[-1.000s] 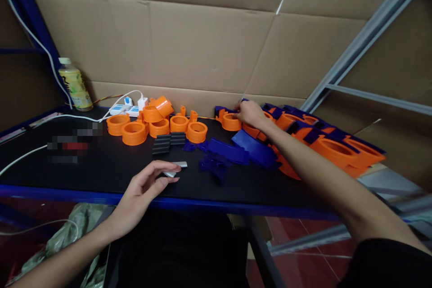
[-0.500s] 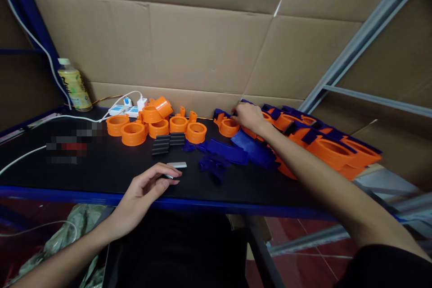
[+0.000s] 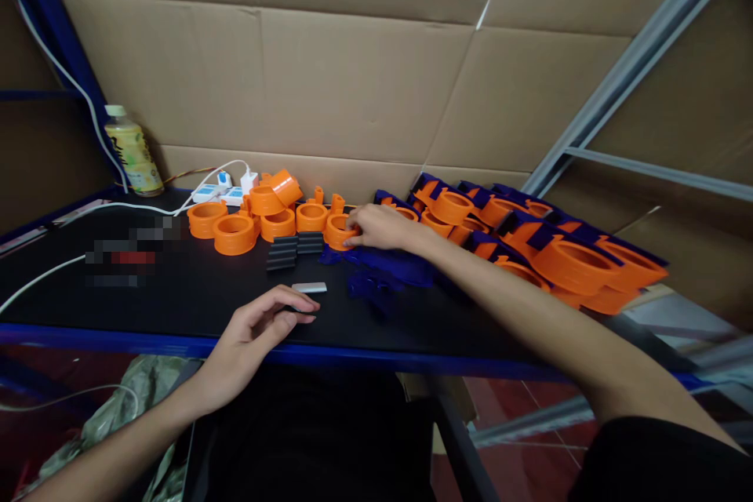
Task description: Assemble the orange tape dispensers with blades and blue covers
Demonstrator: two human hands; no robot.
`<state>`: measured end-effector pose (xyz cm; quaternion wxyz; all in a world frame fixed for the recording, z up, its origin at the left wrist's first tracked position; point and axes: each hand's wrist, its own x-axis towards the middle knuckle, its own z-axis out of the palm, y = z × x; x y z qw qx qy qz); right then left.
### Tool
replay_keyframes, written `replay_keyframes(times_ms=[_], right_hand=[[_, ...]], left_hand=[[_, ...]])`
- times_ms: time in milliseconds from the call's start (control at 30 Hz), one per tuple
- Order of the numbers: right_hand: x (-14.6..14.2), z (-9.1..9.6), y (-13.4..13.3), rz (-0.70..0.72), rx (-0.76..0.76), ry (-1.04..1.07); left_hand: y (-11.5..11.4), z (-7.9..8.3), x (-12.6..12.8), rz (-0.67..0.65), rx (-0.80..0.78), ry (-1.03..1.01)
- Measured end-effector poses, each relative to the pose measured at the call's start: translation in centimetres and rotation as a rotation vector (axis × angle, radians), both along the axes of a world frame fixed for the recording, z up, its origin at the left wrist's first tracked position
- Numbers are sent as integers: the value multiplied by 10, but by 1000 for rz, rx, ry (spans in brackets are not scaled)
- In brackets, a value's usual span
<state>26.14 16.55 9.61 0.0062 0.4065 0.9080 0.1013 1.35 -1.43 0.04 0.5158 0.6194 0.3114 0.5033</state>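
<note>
Nearest first, we list one black sleeve (image 3: 664, 455) at lower right, its bare forearm running up and leftward over the table. Next, the blue table edge (image 3: 147, 340), bordering a black top (image 3: 200, 294). Item: our left hand (image 3: 252, 325), lying low just over that edge, wrist toward us, palm turned inward, fingers reaching rightward in a loose curl with the thumb beneath; we cannot tell whether anything sits between its fingertips. Just beyond those fingers, one small pale bar (image 3: 309, 288), flat on the black top. To its right, several dark blue pieces (image 3: 368, 280), some crumpled, some flat, partly under the right forearm. Behind the bar, two dark grey ridged pieces (image 3: 282, 252), side by side. Item: our right hand (image 3: 385, 226), farther out, back of the hand uppermost, knuckles bent, fingers pointing left and downward; its fingertips meet the right side of one orange ring (image 3: 336, 234), though we cannot tell whether they are clenched on it. That ring stands on the table at the right end of a cluster of orange rings (image 3: 234, 237), some stacked. To the right of the hand, a heap of orange-and-blue parts (image 3: 582, 267), overlapping and tilted. Farther back, a white power strip (image 3: 205, 193) with cables, a yellow-labelled bottle (image 3: 134, 153) standing at left, and the cardboard wall (image 3: 365, 86) behind.
</note>
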Motion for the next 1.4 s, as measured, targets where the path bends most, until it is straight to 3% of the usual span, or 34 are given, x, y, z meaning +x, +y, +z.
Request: replay_keyframes(times_ms=[200, 300, 467, 600, 733, 833, 1033, 1133, 1267, 1400], right_hand=[[14, 11, -13, -13, 167, 100], [12, 20, -40, 129, 194, 328], [-15, 12, -112, 595, -175, 595], [-28, -4, -144, 756, -395, 569], [-22, -10, -131, 552, -325, 580], [-22, -15, -111, 364, -173, 418], [-41, -24, -76, 231, 40, 213], [-45, -24, -68, 246, -20, 232], [-43, -27, -72, 410, -238, 245], [-41, -34, -75, 458, -280, 286]], left_hand=[[1, 1, 2, -24, -60, -190], [3, 6, 5, -32, -99, -378], [3, 9, 4, 26, -160, -514], [2, 13, -1, 123, -296, -525], [-2, 17, -3, 109, -336, -589], [-3, 16, -4, 85, -316, -620], [2, 9, -11, -24, -431, -543], [3, 10, -11, -2, -386, -516], [-1, 13, -7, 40, -331, -486], [-1, 15, -6, 47, -332, -459]])
